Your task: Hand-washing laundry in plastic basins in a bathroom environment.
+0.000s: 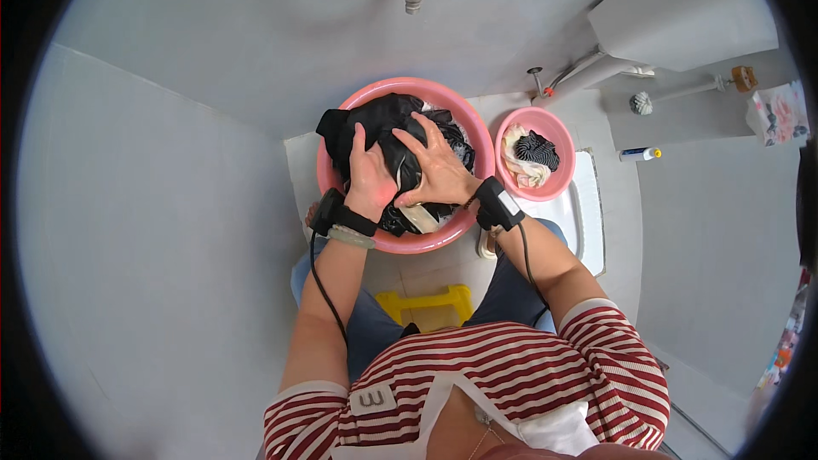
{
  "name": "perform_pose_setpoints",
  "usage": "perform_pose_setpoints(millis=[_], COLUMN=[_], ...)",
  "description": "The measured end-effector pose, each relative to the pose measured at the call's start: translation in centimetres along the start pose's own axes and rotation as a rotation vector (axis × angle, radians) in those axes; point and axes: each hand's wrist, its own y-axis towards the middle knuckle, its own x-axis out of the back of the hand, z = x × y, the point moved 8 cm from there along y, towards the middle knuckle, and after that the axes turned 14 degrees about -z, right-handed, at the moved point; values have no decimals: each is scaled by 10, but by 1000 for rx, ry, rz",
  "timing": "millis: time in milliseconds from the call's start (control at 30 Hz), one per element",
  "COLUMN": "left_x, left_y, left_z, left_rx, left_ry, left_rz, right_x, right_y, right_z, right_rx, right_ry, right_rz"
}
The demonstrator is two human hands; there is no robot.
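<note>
Laundry (385, 112), mostly black, is heaped in the big pink tub (413, 244). Right hand (441, 169) has its fingers spread wide over it; left hand (372, 177) is right alongside, but I can't tell if its fingers are gripping cloth. Looks like the working-it-by-hand step to me. Next move probably calls for a firm grip on a fold. Small basin (535, 197) sits just right.
</note>
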Motion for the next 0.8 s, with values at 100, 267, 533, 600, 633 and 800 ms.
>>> perform_pose_setpoints(millis=[100, 267, 533, 600, 633, 800], left_x=[-14, 0, -20, -16, -12, 7], left_y=[-6, 13, -23, -18, -13, -2], left_z=[1, -21, -3, 2, 2, -11], left_rx=[75, -144, -12, -142, -143, 38], left_ry=[-37, 252, 316, 401, 401, 1], left_rz=[141, 105, 2, 217, 218, 66], right_x=[-3, 13, 33, 26, 23, 46], right_y=[-6, 4, 28, 26, 26, 13], right_z=[-25, -46, 6, -15, -26, -68], right_rx=[-275, -686, -1157, -1222, -1262, -878], right_ry=[227, 788, 1870, 1801, 1806, 1174], right_rz=[-23, -225, -198, -267, -342, -586])
